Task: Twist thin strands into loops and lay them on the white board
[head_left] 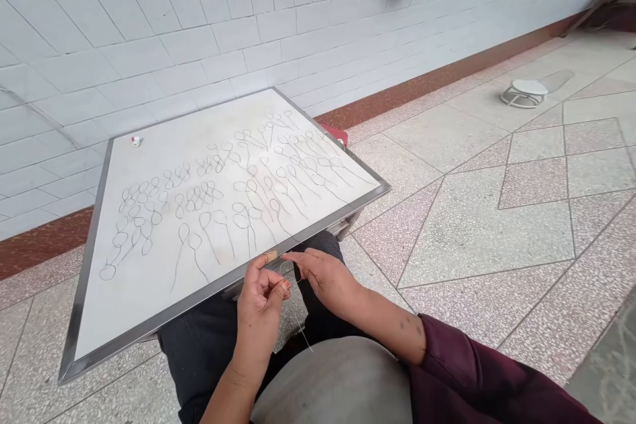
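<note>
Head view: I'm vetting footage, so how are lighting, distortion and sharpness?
Head view: soft light, no harsh glare on the tabletop; head view: wall tiles stretch and slant at upper left, suggesting wide-angle distortion; head view: the wire is so thin that its path between left hand and right hand is hard to trace.

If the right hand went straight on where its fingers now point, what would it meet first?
Probably the left hand, whose extended finger lies just ahead of the right hand's fingertips; depth is unclear there.
</note>
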`<state>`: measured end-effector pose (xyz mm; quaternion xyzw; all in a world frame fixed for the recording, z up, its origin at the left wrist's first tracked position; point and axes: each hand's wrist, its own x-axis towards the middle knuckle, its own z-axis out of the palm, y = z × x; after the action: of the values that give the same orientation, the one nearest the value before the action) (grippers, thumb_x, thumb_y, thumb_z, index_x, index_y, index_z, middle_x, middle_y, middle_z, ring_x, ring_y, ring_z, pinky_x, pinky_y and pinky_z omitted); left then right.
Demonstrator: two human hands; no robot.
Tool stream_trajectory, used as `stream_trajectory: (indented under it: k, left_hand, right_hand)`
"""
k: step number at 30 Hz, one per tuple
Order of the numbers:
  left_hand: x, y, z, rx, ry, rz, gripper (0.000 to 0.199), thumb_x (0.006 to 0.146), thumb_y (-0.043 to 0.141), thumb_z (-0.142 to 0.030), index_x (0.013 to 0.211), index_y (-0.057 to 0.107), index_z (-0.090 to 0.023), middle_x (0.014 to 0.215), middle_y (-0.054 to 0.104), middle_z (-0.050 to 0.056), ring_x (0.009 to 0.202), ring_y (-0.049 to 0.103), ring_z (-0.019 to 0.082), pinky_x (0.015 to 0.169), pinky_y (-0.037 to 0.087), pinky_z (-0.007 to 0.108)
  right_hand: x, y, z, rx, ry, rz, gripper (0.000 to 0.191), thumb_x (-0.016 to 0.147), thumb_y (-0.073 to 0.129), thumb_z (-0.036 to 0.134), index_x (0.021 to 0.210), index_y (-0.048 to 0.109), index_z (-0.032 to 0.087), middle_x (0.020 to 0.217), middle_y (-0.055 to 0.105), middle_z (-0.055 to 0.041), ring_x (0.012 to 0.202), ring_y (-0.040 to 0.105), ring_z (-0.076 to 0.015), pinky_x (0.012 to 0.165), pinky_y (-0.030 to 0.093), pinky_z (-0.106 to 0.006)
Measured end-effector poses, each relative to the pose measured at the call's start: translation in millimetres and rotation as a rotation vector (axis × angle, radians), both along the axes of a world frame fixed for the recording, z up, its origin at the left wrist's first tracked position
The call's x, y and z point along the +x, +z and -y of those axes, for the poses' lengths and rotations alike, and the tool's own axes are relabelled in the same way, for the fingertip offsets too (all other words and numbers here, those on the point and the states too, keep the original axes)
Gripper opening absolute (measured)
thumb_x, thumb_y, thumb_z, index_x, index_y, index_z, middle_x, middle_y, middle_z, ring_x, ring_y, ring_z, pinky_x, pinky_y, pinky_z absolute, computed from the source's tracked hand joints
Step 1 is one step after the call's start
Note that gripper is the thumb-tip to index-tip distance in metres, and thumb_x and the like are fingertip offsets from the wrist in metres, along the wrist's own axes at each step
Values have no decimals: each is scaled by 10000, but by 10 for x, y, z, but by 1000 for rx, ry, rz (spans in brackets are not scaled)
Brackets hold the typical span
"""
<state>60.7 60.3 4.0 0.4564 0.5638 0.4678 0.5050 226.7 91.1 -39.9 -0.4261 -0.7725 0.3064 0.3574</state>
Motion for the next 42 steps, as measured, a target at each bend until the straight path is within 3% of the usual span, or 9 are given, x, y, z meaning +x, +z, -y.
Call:
stream_trajectory:
  k: [8,15,22,26,29,34,42]
  left_hand:
    - [-65,45,54,-6,-23,11,481,784,689,-288,1239,546,-223,662,605,-48,659,582,176,704,469,327]
    - [-86,8,57,-6,-50,20,468,792,689,-275,1236,552,-215,643,600,-57,642,580,168,689,466,318]
    - [-115,-92,22,-19,135,134,534,781,767,-336,1247,543,-199,695,659,-45,688,590,150,753,483,298]
    - [-141,-148,-5,-10,256,205,577,732,819,-372,1223,576,-192,697,670,-41,674,599,144,719,499,284]
    - [-156,-196,-31,-42,307,256,596,685,851,-372,1191,597,-182,717,681,-26,694,630,158,675,511,285]
    - [-157,-236,-71,-83,339,343,584,647,877,-342,1147,621,-182,731,676,-24,739,657,167,670,530,288]
    - [-187,-302,-98,-92,368,408,557,654,881,-335,1127,630,-181,804,712,10,751,663,149,699,535,281]
  right_hand:
    - [-83,87,52,-67,-21,-157,355,1021,394,235,1259,656,247,835,606,-37,764,577,-177,747,526,-327]
    - [-132,96,49,-217,-49,-254,293,1026,425,353,1086,684,231,793,589,-23,712,554,-165,662,491,-296]
    - [-149,74,61,-401,-72,-368,327,1004,491,450,1230,588,235,870,610,-17,670,545,-144,581,477,-265]
    - [-200,11,99,-347,-21,-302,197,911,673,392,1003,639,221,782,630,11,677,546,-141,625,456,-262]
    - [-238,-23,110,-223,-23,-180,81,895,694,303,913,668,229,772,648,2,715,573,-157,643,455,-266]
    - [-268,-36,100,-20,-18,-19,48,935,655,242,956,699,238,829,702,-26,832,592,-204,735,470,-312]
    - [-318,-76,71,13,12,48,83,937,634,179,949,701,226,841,708,-32,817,598,-204,733,482,-317]
